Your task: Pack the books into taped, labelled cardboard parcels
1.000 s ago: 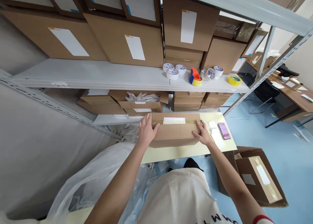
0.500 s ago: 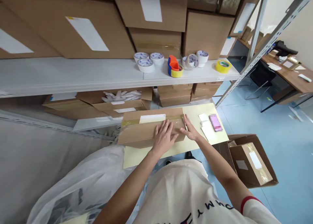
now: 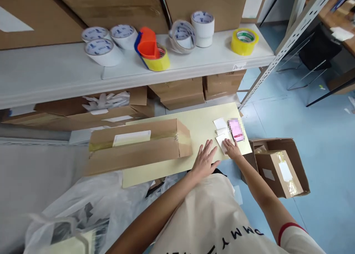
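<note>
A long taped cardboard box [image 3: 138,145] with a white label lies on the pale yellow table [image 3: 199,124], hanging over its left end. My left hand [image 3: 204,161] rests flat on the table to the right of the box, fingers spread, holding nothing. My right hand [image 3: 230,148] lies at the table's right end with its fingertips on a small white paper slip [image 3: 223,138]. Two more white slips and a pink item [image 3: 236,130] lie just beyond it.
Several tape rolls [image 3: 105,43], an orange tape dispenser [image 3: 151,48] and a yellow roll [image 3: 244,40] sit on the white shelf [image 3: 55,74]. Cardboard boxes fill the shelves. An open carton [image 3: 277,165] stands on the blue floor at right. A plastic bag [image 3: 83,209] lies lower left.
Both hands have left the box, which now lies further left, and moved right: the left onto the bare table, the right onto the paper slips. The camera has tilted down and closer.
</note>
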Tool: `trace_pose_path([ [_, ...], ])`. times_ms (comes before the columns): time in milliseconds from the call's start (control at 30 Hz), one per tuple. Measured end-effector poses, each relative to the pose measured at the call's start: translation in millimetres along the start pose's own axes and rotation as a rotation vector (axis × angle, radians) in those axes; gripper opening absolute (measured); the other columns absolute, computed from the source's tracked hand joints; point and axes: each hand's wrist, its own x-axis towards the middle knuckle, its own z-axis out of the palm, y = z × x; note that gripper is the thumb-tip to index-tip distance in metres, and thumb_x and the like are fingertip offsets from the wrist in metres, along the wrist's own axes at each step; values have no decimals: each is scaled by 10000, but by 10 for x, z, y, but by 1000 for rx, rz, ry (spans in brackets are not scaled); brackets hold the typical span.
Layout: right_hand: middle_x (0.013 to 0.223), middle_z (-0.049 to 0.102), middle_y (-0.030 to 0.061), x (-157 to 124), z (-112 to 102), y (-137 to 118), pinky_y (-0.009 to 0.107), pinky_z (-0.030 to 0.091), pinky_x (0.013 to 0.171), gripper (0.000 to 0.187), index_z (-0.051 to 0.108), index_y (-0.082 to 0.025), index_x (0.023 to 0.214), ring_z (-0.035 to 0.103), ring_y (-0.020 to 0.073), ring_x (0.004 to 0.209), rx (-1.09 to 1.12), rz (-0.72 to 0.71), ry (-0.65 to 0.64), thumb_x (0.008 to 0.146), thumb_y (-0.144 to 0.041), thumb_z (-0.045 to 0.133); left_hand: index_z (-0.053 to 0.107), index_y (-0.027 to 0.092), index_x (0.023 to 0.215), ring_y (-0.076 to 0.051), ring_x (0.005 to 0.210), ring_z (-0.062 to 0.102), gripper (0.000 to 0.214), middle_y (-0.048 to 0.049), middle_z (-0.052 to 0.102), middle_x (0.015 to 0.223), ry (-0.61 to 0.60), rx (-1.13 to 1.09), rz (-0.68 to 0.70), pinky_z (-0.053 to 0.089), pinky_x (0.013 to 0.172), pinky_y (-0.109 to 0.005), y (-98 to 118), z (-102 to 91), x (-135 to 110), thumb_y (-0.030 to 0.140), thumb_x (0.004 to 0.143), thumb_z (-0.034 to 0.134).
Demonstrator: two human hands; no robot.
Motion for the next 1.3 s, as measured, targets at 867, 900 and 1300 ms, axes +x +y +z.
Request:
trace_pose_path([
  [867, 1202, 656, 170, -268, -284, 126, 551, 351, 1042, 661, 438, -185, 1409, 601, 318, 1104, 545, -121, 308, 880, -554, 586, 600, 187, 880, -174, 837, 654, 277, -50, 708, 902, 364, -1213, -731, 516, 758, -294, -264, 739, 756, 438, 773, 653],
  [900, 1093, 690, 132, -243, -355, 109, 552, 323, 1054, 535, 533, -204, 1307, 622, 298, 1044, 567, -143, 259, 897, -546, 566, 595, 186, 928, -183, 864, 657, 287, -64, 708, 943, 377, -1202, -711, 522, 772, -308, -275, 617, 777, 442, 800, 620],
  [1300, 823, 708, 52, -107, -1155, -55, 383, 380, 903, 230, 621, -199, 794, 650, 213, 818, 486, -471, 257, 954, -343, 540, 679, 267, 1094, -290, 1128, 614, 310, -75, 732, 1055, -259, 72, 310, 130, 1145, -533, 239, -786, 977, 233, 799, 590],
])
